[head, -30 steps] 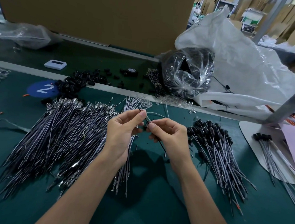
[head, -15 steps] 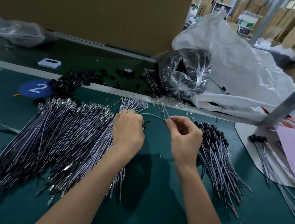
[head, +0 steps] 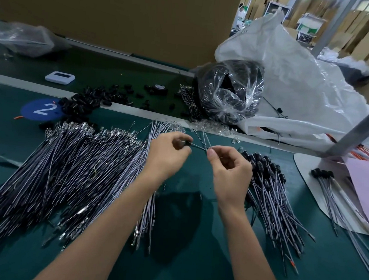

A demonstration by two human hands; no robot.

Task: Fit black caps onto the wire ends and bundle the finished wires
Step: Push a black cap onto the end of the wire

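1. A crinkled white plastic sack (head: pixel 294 82) slumps at two o'clock on the smooth green bench mat (head: pixel 180 261).
2. At nine o'clock from the hands, a broad fan of slim grey uncapped wires (head: pixel 66 174) with shiny metal tips lies flat.
3. At three o'clock lies a smaller heap of capped wires (head: pixel 274 195), with stubby black cylinders at their far ends.
4. A glossy clear bag (head: pixel 231 90) of black parts sits at one o'clock, and loose black caps (head: pixel 87 103) are scattered at eleven.
5. At the centre, the left hand (head: pixel 167 154) pinches one small black cap (head: pixel 187 143). The right hand (head: pixel 229 172) pinches a thin wire (head: pixel 197 146) that runs to it.
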